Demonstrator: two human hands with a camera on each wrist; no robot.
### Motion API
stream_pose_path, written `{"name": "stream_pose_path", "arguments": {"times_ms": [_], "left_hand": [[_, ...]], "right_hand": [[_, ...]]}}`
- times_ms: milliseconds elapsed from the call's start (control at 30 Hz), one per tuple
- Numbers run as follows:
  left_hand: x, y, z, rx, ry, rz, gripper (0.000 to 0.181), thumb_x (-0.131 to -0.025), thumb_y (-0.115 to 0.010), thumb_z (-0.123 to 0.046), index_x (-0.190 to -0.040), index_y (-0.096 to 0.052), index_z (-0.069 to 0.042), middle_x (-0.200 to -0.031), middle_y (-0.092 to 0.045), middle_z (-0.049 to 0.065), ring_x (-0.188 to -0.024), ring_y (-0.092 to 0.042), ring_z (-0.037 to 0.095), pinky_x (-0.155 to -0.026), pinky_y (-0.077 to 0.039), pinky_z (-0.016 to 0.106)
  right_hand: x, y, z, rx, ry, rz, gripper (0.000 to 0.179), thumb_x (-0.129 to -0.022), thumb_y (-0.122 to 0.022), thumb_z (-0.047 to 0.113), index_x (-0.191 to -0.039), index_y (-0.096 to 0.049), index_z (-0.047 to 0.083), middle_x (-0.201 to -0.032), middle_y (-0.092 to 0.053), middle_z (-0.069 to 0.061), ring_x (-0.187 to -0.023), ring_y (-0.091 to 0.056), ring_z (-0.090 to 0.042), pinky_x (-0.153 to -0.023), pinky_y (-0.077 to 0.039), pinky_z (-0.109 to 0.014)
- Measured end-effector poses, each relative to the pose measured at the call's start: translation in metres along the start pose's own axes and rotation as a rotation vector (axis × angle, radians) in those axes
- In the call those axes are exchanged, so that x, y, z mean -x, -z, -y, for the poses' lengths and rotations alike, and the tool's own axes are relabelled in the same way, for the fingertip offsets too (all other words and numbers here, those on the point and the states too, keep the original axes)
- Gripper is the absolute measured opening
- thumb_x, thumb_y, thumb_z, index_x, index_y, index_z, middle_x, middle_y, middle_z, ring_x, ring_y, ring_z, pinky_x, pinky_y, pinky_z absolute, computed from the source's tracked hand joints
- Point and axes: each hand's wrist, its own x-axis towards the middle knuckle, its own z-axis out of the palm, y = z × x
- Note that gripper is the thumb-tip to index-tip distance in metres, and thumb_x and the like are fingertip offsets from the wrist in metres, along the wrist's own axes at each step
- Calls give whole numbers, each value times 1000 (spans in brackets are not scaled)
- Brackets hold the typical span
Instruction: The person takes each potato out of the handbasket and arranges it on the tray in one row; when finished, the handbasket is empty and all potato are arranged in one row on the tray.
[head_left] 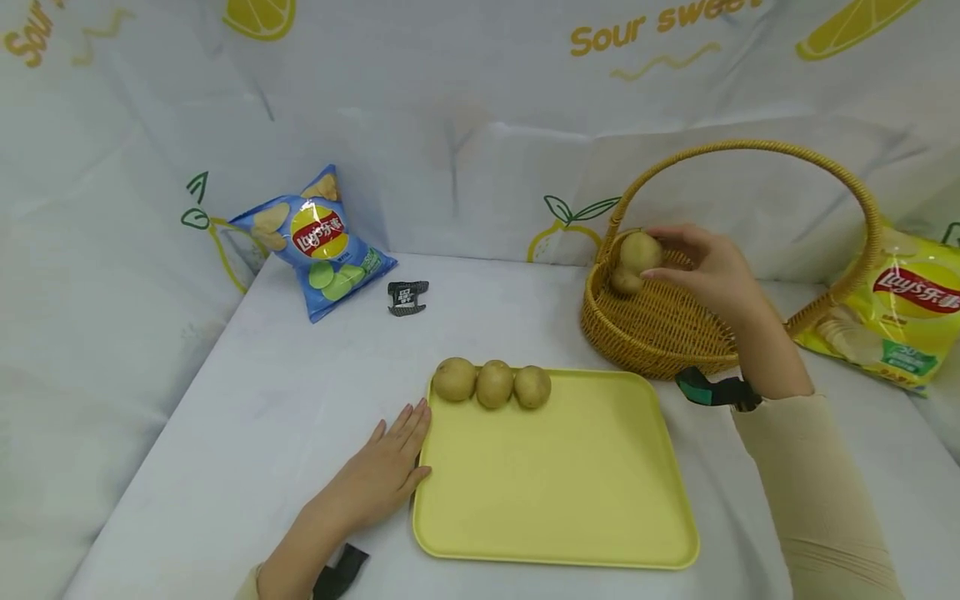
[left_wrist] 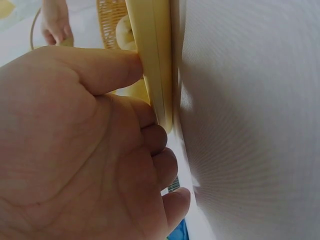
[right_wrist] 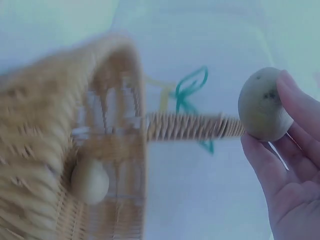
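Note:
My right hand (head_left: 701, 271) pinches a round yellow-green fruit (head_left: 641, 251) between thumb and fingers, over the left side of a wicker basket (head_left: 652, 358). Dark specks mark the skin of the held fruit (right_wrist: 266, 105) in the right wrist view. Another such fruit (head_left: 626, 281) sits inside the basket, below the held one. Along the far left edge of a yellow tray (head_left: 555, 492) lie three more fruits (head_left: 495, 384) in a row. My left hand (head_left: 382, 475) rests at the tray's left side, fingers extended, with fingertips and thumb right at the rim.
The basket's tall arched handle (head_left: 750, 145) rises over the right arm. A blue chip bag (head_left: 322, 242) leans at the back left, near a small black piece (head_left: 407, 297). A yellow chip bag (head_left: 900, 308) stands right of the basket. White printed cloth (head_left: 450, 167) hangs behind.

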Motion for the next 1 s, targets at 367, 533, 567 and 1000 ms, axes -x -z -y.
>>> {"name": "stream_pose_path", "arguments": {"times_ms": [367, 533, 567, 1000], "left_hand": [[-1, 3, -3, 18, 3, 12, 65, -100, -45, -30, -148, -19, 4, -155, -15, 15, -143, -10, 28, -112, -15, 52], [0, 2, -2, 13, -1, 5, 65, -100, -46, -30, -148, -19, 4, -155, -15, 15, -143, -11, 29, -112, -16, 52], [0, 2, -1, 10, -2, 3, 65, -100, -46, -30, -148, -19, 4, -155, -15, 15, -143, -11, 29, -112, -16, 53], [1, 4, -2, 15, -11, -2, 65, -100, -46, -29, -148, -19, 5, -155, -14, 16, -142, -11, 30, -111, -17, 53]], "right_hand": [[40, -28, 9, -330, 203, 59, 51, -74, -66, -22, -122, -59, -4, -120, -60, -5, -106, -59, -11, -84, -50, -20], [54, -43, 3, -316, 278, 92, 54, -70, -66, -26, -121, -58, -8, -121, -59, -7, -108, -58, -10, -84, -50, -21], [56, -47, 2, -288, 298, 95, 54, -69, -67, -26, -120, -58, -9, -120, -59, -7, -109, -57, -10, -84, -50, -21], [72, -78, -13, -158, 323, 182, 58, -65, -71, -24, -121, -56, -12, -119, -56, -23, -111, -55, -5, -82, -51, -21]]}}
